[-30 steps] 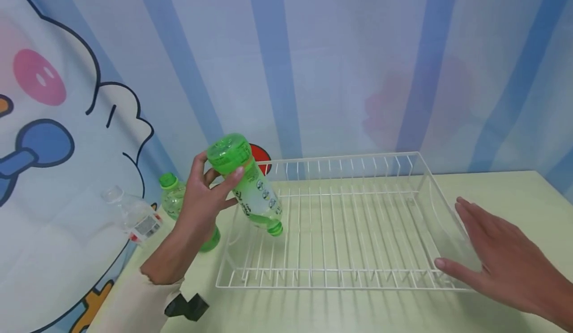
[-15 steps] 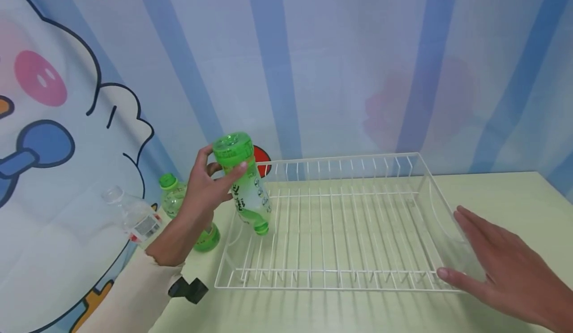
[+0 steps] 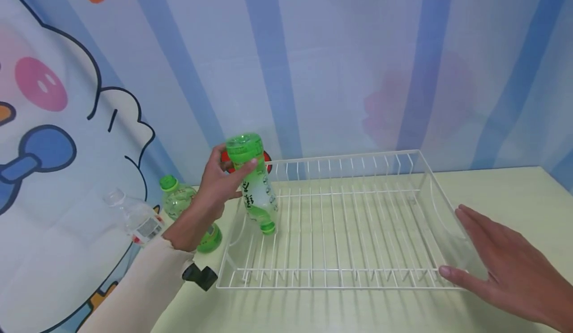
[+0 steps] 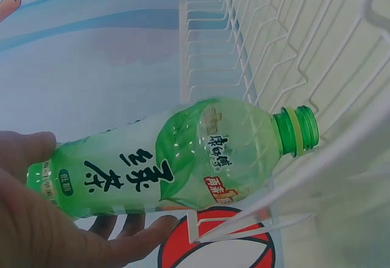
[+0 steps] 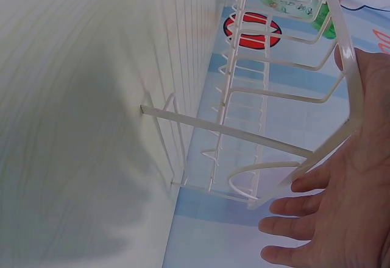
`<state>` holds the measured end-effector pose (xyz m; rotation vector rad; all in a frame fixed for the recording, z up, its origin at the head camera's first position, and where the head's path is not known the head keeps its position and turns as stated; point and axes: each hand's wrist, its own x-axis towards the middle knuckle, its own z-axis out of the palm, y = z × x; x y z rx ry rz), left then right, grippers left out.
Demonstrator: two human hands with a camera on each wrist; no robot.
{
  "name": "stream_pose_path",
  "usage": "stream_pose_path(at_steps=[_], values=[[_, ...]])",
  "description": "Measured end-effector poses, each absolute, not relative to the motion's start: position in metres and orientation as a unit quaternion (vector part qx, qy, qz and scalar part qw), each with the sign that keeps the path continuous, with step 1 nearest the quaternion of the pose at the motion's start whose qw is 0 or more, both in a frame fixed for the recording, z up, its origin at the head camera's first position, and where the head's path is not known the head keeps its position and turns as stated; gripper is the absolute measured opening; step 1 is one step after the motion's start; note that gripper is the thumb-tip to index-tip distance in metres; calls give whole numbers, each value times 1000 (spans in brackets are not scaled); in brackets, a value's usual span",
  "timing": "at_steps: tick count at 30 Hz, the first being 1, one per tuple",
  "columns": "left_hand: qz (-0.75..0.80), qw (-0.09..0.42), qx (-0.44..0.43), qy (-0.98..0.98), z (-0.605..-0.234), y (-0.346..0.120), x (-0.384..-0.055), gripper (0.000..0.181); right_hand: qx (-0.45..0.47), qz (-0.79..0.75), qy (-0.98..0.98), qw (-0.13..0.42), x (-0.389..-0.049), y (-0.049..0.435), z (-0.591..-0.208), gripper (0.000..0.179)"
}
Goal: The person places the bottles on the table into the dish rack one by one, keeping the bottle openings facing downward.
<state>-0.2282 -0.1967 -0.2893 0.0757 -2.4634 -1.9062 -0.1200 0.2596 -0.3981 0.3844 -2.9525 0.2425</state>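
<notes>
Green plastic bottle, centre-left in head view, tilts neck-down at the left end of a white wire rack. Left wrist view: its long axis runs rightward from the nearer left hand — grip clasping the base. Right wrist view: right hand lower right, fingers straight — grasping nothing.

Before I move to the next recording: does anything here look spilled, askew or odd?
The green bottle in the left hand is upside down at the left end of the white wire rack. Its neck looks uncapped, threads showing; odd, though no spill is visible.
</notes>
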Motion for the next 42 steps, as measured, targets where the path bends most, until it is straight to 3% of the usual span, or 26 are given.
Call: stream_pose_path(at_steps=[5, 14, 20, 30, 42], values=[[-607, 3, 21, -794, -291, -197, -238, 76, 149, 91, -979, 108, -119, 259, -395, 112], [-555, -31, 18, -831, -288, -198, -248, 80, 135, 88, -983, 83, -117, 256, -391, 113], [-480, -49, 19, -876, -284, -190, -260, 81, 143, 99, -979, 102, -114, 255, -393, 112], [-345, -32, 38, -937, -291, -177, -287, 81, 138, 98, -982, 86, -114, 252, -395, 111], [-266, -43, 33, -962, -293, -170, -290, 102, 149, 108, -975, 123, -114, 255, -395, 109]])
